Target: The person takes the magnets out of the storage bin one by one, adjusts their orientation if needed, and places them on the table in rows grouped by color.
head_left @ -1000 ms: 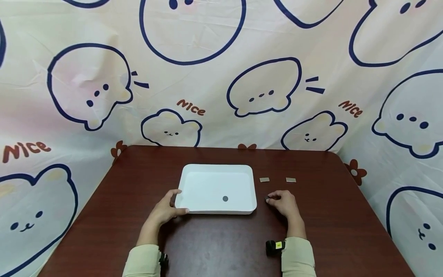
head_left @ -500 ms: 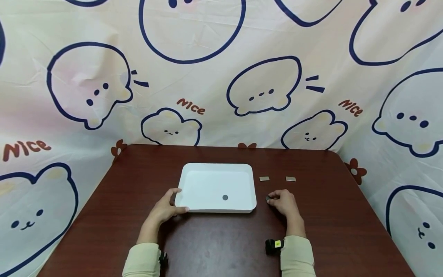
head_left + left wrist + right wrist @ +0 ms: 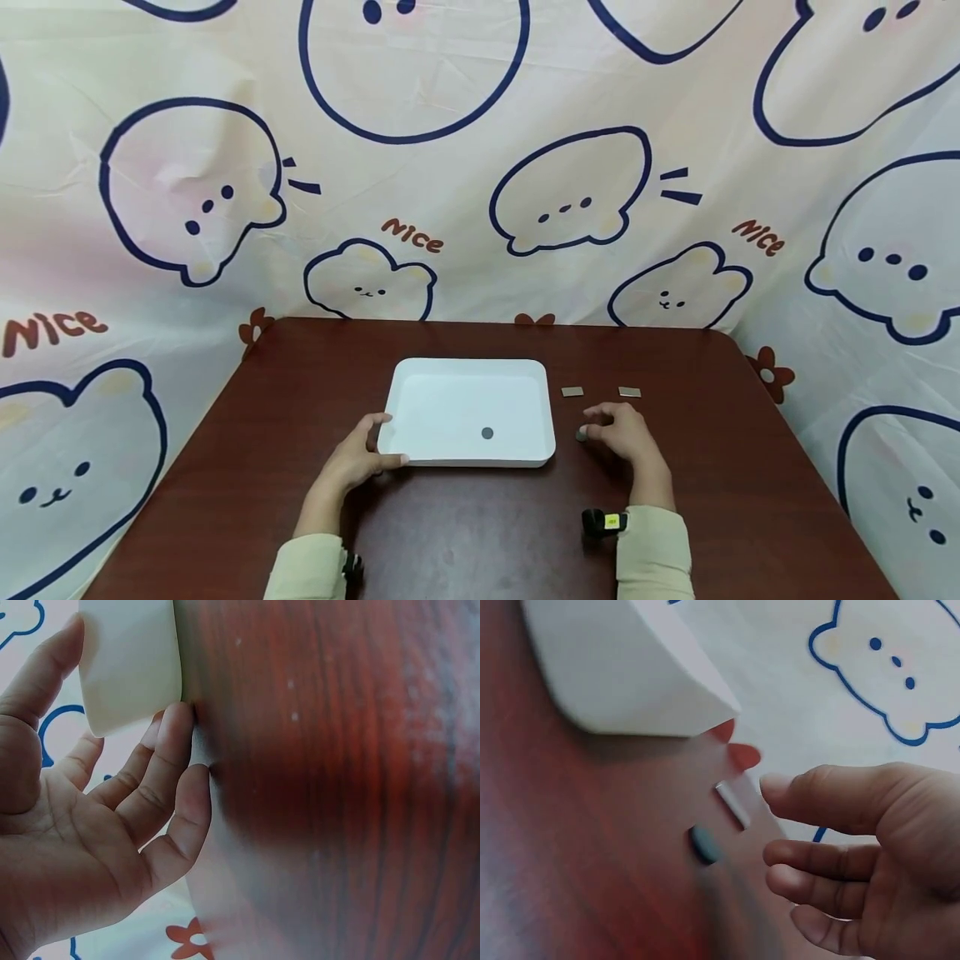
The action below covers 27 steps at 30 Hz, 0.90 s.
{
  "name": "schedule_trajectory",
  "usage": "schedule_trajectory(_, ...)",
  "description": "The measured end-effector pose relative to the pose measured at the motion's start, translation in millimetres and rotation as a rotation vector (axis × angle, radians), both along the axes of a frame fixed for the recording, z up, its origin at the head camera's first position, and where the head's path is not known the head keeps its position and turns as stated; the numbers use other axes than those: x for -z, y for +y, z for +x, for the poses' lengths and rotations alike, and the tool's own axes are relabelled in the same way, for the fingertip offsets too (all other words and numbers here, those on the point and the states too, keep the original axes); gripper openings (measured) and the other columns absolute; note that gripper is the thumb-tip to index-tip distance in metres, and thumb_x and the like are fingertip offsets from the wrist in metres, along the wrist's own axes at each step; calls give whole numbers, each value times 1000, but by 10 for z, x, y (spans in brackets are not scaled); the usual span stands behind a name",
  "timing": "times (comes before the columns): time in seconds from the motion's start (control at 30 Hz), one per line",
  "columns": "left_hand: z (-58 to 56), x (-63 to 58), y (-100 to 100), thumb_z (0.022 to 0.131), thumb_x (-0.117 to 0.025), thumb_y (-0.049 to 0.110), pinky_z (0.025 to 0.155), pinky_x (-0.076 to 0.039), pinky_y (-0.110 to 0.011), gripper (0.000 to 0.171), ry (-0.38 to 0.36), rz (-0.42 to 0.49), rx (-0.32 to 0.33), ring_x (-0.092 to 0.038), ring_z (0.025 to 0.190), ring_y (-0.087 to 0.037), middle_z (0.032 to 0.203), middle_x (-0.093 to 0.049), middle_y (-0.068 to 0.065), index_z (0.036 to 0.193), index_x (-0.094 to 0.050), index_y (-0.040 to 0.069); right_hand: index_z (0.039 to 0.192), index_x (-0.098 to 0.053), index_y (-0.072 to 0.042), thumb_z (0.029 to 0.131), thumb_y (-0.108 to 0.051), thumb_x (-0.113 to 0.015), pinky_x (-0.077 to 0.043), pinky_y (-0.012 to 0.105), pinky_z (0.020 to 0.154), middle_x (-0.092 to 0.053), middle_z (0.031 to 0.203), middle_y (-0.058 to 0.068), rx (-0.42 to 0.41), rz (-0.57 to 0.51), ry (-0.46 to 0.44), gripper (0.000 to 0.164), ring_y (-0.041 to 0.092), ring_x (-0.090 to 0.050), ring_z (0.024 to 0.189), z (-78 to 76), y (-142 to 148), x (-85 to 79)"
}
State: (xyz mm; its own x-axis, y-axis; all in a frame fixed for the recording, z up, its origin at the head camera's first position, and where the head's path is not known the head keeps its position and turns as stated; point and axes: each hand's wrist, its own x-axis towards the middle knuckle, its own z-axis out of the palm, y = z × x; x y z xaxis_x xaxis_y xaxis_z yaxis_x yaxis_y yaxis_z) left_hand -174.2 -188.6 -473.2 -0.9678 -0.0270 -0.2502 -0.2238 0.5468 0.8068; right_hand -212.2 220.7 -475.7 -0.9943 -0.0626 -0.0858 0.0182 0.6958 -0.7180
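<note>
A white rectangular tray (image 3: 450, 412) lies on the brown table with a dark grey disc (image 3: 487, 433) in it. My left hand (image 3: 354, 454) holds the tray's near left corner, thumb at the front edge and index finger at the left side. To the right of the tray, a second dark disc (image 3: 703, 844) lies on the table. My right hand (image 3: 624, 432) is just beside this disc. In the right wrist view, its fingers (image 3: 817, 859) are apart from the disc, with nothing between them.
Two small flat silvery rectangles (image 3: 572, 392) (image 3: 630, 392) lie on the table right of the tray, beyond my right hand. A patterned cloth (image 3: 465, 167) hangs behind the table (image 3: 465, 533) and along its sides.
My right hand, whose fingertips were on the second disc, has come off it and shifted slightly right. That disc stays on the table. My left hand and the tray have not moved.
</note>
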Motion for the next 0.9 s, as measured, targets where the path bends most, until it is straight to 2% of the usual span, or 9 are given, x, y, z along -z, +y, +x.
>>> schedule_trajectory(0.07,7,12,2,69,-83,21,60,-44,-36,77,0,18,-1,-53,68,-24,94,-52,-15,134,-41,12,112,-65,-3,83,-17,-70,-41,50,83,-57,116,19,-13,-32,-3,32,37,-49,109,-3,-10,-72)
schedule_trajectory(0.23,17,33,4,69,-83,20,60,-45,-38,78,3,41,-6,-54,65,-25,91,-52,-13,134,-42,12,115,-64,-3,82,-18,-72,-43,45,82,-60,109,13,-42,-121,-8,37,29,-53,102,-42,-88,-194)
schedule_trajectory(0.5,21,30,-3,69,-83,19,59,-44,-37,77,4,41,-2,-52,63,-24,91,-52,-14,134,-41,12,115,-65,-4,80,-13,-74,-47,39,77,-62,107,12,-78,-219,-14,38,25,-55,96,-148,-326,-240)
schedule_trajectory(0.73,4,4,-4,69,-83,19,59,-44,-37,78,11,29,-2,-52,64,-23,92,-52,-15,134,-42,11,115,-64,-2,80,-10,-74,-47,37,72,-60,106,14,-156,-227,7,38,23,-55,91,-234,-557,-269)
schedule_trajectory(0.9,7,0,-12,68,-84,19,58,-44,-36,78,15,34,-1,-52,63,-22,91,-52,-14,134,-42,11,114,-66,-3,77,-10,-76,-48,36,72,-60,105,12,-171,-229,4,38,21,-56,89,-296,-722,-232)
